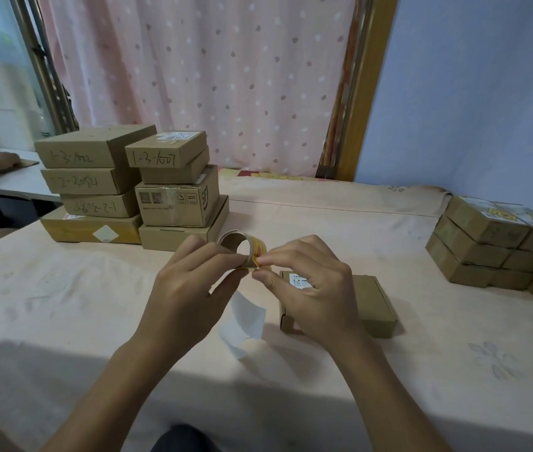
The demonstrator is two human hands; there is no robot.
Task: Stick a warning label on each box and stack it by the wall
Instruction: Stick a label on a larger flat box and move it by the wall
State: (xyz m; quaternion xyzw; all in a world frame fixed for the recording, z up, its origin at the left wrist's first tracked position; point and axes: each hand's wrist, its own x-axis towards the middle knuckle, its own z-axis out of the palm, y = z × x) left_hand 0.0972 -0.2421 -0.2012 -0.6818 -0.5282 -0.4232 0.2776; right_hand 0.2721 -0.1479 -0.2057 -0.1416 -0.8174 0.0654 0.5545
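Peeling yellow warning label (262,260) off brown cardboard-core roll (233,245), centre frame.
Roll gripped in left hand (193,278), right hand (310,288) pinches label edge; peel slowly, uncreased.

1. The left hand (190,282) grips a small roll of yellow warning labels on a brown cardboard core (242,246) above the table.
2. The right hand (310,288) pinches the edge of a yellow label (260,260) at the roll's right side.
3. A white strip of backing paper (248,318) trails from the roll down towards the pale pink cloth-covered table (62,305).
4. A flat brown cardboard box (374,305) with a white printed sticker lies just behind the right hand.
5. Two piles of brown cardboard boxes (121,184), some with handwritten numbers, stand at far left.
6. Low stacked brown boxes with yellow labels on top (483,243) sit at right by the blue wall (454,109).
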